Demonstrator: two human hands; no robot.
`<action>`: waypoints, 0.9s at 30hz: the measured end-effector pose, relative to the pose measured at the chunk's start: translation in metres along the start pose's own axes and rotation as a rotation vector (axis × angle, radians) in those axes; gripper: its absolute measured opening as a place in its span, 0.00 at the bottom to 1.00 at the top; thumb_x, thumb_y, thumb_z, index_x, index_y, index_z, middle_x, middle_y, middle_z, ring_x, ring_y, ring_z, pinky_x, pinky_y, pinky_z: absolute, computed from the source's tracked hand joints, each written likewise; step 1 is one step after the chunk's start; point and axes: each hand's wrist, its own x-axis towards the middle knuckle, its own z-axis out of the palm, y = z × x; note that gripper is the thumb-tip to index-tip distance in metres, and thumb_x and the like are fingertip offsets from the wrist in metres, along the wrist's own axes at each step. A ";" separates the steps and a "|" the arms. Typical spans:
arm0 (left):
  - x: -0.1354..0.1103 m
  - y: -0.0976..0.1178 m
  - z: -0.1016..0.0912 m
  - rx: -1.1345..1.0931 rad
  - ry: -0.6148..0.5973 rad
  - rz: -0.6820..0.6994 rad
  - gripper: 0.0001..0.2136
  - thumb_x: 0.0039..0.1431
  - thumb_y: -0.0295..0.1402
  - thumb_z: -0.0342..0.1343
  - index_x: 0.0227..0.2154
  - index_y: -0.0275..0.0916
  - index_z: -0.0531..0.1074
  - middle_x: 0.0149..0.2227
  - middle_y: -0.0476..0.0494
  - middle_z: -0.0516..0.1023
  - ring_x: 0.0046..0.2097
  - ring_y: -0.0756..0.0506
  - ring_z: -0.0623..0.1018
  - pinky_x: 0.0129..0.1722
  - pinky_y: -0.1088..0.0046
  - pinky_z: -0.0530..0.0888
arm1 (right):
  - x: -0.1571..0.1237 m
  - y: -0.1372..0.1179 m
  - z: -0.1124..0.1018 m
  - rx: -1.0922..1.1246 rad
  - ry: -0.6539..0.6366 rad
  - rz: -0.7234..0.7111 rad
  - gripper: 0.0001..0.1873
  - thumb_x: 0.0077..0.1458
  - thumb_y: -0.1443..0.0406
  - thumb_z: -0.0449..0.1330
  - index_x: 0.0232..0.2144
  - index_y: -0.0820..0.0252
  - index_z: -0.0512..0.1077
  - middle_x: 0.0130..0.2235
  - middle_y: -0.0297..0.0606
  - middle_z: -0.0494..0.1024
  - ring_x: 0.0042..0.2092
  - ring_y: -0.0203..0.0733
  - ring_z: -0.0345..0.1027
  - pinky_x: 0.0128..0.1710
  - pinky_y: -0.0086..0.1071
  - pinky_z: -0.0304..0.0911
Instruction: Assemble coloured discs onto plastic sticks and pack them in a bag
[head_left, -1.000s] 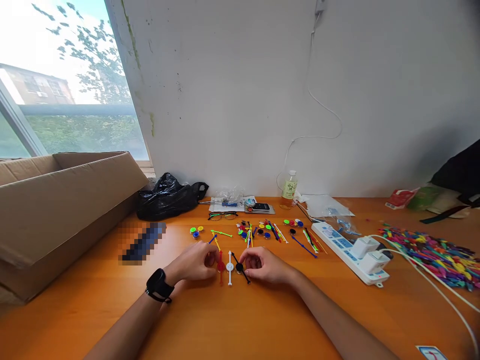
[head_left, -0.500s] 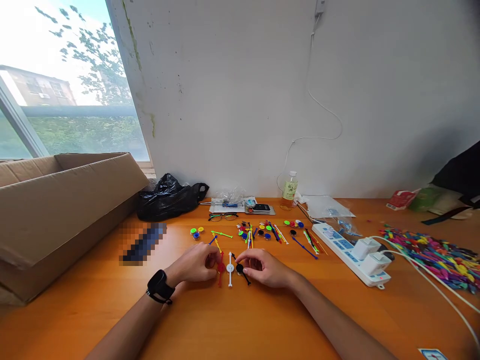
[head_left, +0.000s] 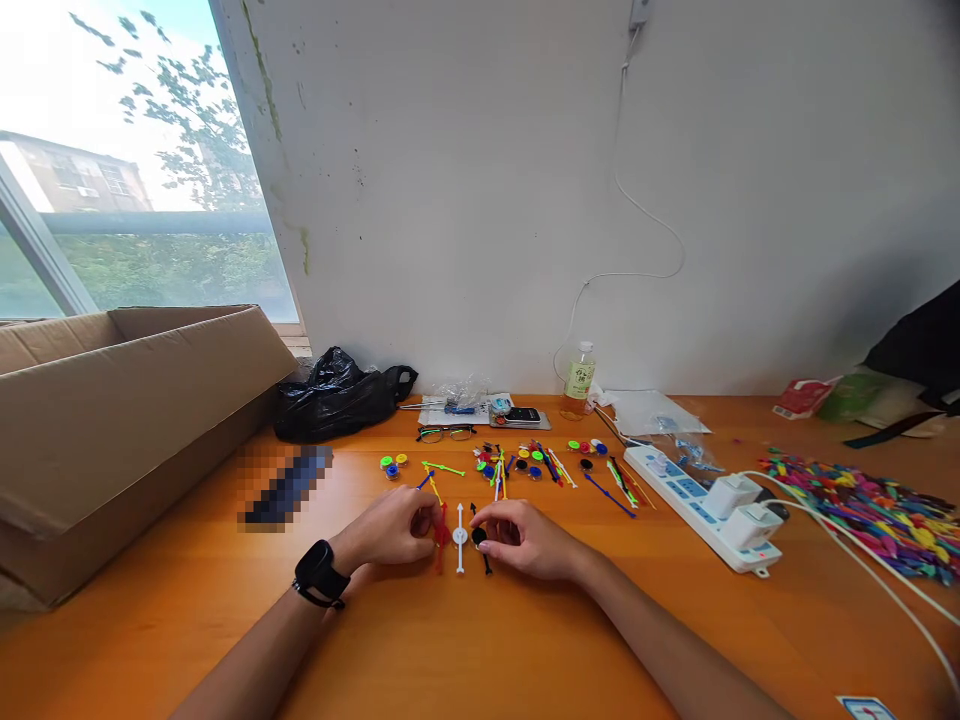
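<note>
Head view: red spinner (head_left: 442, 537), white spinner (head_left: 460, 537) and black spinner (head_left: 479, 537) are set in a row on the table (head_left: 420, 640). Red edge is met by the curled left hand (head_left: 388, 527); grip cannot be told. Black is reached by the right hand (head_left: 531, 540), thumb and forefinger narrowly parted.

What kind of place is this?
Likely an indoor workspace, perhaps for light hand assembly: a wooden tabletop with plastic arrow spinners, small colored discs and a power strip.

Spinner row (head_left: 460, 537) — before the eyeglasses (head_left: 445, 432)
</note>
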 end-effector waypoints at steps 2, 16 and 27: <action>0.000 -0.001 0.000 -0.005 -0.002 0.003 0.07 0.47 0.27 0.56 0.30 0.41 0.77 0.25 0.52 0.75 0.26 0.49 0.71 0.28 0.74 0.61 | 0.000 0.000 0.001 0.004 0.035 0.001 0.14 0.59 0.61 0.66 0.46 0.57 0.79 0.31 0.31 0.74 0.31 0.36 0.63 0.31 0.26 0.57; 0.000 0.002 -0.001 -0.024 -0.014 0.012 0.06 0.48 0.28 0.58 0.30 0.41 0.77 0.27 0.51 0.77 0.28 0.50 0.72 0.29 0.75 0.63 | -0.002 0.000 -0.004 -0.100 0.131 0.000 0.14 0.57 0.67 0.63 0.46 0.57 0.73 0.29 0.29 0.70 0.29 0.34 0.62 0.29 0.26 0.55; 0.000 0.000 -0.001 -0.018 -0.021 -0.001 0.06 0.48 0.27 0.57 0.30 0.40 0.77 0.27 0.52 0.77 0.27 0.50 0.72 0.29 0.76 0.63 | -0.003 0.005 -0.006 -0.233 0.094 -0.003 0.06 0.53 0.70 0.62 0.33 0.58 0.68 0.28 0.29 0.70 0.29 0.34 0.61 0.28 0.25 0.54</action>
